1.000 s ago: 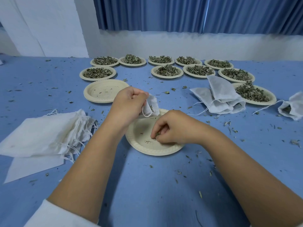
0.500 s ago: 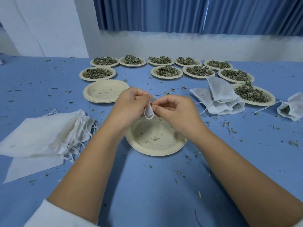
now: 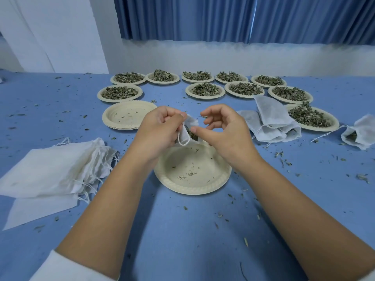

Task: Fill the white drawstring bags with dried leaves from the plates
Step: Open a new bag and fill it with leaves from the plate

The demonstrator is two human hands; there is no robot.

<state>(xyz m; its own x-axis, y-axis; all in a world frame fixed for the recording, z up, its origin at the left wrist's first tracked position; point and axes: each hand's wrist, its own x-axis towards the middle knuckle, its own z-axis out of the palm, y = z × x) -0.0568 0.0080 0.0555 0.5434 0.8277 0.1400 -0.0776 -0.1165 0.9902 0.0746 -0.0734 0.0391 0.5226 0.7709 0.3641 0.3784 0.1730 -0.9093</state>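
My left hand (image 3: 160, 128) grips a small white drawstring bag (image 3: 189, 123) by its mouth, just above the far rim of the near paper plate (image 3: 192, 179). Dark dried leaves show inside the bag's opening. My right hand (image 3: 223, 130) hovers beside the bag with loosely curled fingers, its thumb pointing at the opening and nothing visible in it. Only a few leaf crumbs lie on the near plate.
A pile of flat empty bags (image 3: 52, 171) lies at the left. Filled bags (image 3: 269, 122) lie at the right, one more bag (image 3: 361, 132) at the far right. Empty stacked plates (image 3: 127, 116) sit behind my left hand. Several plates of leaves (image 3: 205, 90) line the back.
My right hand rose from the near plate, where it pinched up leaves, to the bag's mouth and has now spread its fingers there. My left hand kept hold of the bag.
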